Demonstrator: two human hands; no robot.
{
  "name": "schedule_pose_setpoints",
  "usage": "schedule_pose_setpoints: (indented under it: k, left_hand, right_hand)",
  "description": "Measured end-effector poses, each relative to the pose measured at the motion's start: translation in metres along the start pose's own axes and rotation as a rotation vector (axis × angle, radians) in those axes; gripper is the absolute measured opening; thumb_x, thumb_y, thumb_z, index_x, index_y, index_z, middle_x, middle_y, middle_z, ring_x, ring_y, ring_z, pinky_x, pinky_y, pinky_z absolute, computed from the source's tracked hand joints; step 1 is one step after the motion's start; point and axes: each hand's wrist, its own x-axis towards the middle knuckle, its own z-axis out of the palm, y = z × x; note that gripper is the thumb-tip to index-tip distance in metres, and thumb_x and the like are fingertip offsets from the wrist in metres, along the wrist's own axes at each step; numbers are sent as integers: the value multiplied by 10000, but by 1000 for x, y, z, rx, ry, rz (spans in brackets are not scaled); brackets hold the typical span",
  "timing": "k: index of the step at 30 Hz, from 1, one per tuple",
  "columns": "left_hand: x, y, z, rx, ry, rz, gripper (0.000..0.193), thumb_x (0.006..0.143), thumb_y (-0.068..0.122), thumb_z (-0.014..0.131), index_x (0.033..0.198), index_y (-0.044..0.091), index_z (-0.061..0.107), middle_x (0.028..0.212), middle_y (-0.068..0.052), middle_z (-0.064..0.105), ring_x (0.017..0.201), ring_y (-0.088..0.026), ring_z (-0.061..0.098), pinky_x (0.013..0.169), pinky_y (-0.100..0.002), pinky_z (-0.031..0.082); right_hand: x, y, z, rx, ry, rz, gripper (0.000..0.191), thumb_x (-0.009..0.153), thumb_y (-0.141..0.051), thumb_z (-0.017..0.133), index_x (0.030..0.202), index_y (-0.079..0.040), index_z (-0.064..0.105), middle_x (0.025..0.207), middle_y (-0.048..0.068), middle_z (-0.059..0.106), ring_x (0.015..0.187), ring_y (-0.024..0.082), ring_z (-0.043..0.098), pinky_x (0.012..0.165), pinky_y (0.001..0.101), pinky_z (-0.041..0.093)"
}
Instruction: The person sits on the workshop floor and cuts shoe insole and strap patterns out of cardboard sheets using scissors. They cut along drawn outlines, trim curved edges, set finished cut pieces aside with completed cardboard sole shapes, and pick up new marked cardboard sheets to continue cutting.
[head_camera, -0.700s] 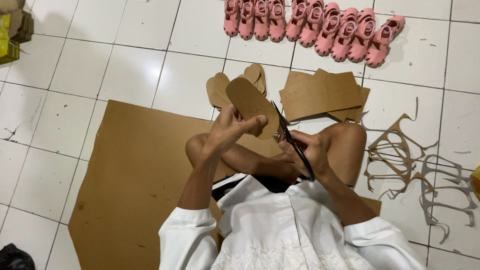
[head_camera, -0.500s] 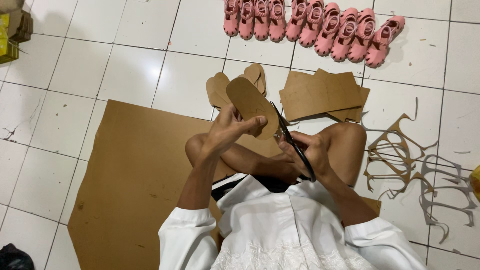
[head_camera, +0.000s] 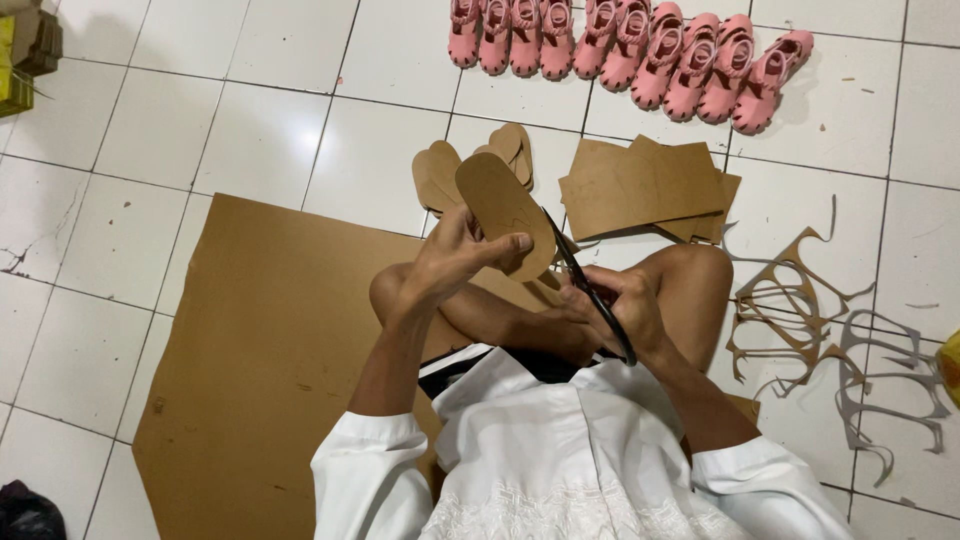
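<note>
The floor (head_camera: 250, 110) is laid with glossy white square tiles divided by dark grout lines; hairline cracks are seen at the left edge. Overhead light is reflected as a soft glare on the tiles. No wall, window or furniture is taken in by the view.

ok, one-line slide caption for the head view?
Left hand holds sole-shaped cardboard cutout while right hand trims it with scissors.
</note>
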Motion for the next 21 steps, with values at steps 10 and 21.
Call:
schedule_pose_setpoints:
  k: [10, 21]
  left_hand:
    - [-12, 0, 17, 62, 28, -46, 259, 878, 176, 812, 992, -2, 663, 781, -34, 678, 693, -100, 648, 626, -267, 549]
    - [-18, -5, 32, 45, 23, -32, 291, 856, 207, 820, 1004, 1, 677, 802, -46, 705, 715, -111, 687, 644, -269, 578]
  right_hand:
    - [-23, -7, -12, 39, -24, -2, 284, 959, -280, 701, 897, -6, 737, 538, -19, 563, 475, 37, 453, 446, 239, 350]
    - [-38, -2, -20, -2, -35, 15, 279, 963, -281, 689, 916, -12, 748, 496, -11, 536, 441, 51, 450, 428, 253, 355]
